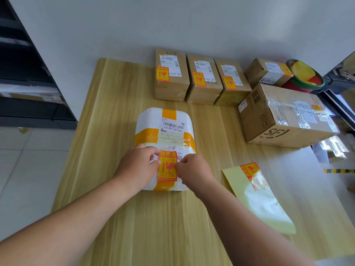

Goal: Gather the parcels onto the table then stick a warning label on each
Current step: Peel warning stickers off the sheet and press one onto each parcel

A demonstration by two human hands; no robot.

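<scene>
On the white box (151, 120), our left hand (137, 163) and right hand (195, 170) each pinch a side of the label (167, 167); we should rub it flat.

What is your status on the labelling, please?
Left hand and right hand pinching warning label edges. Label laid on white foam parcel, near end. Nothing in the way; cardboard boxes behind already labelled.

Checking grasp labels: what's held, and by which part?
Orange rectangular warning label: left hand pinches its left edge, right hand its right edge, on white foam parcel.
</scene>
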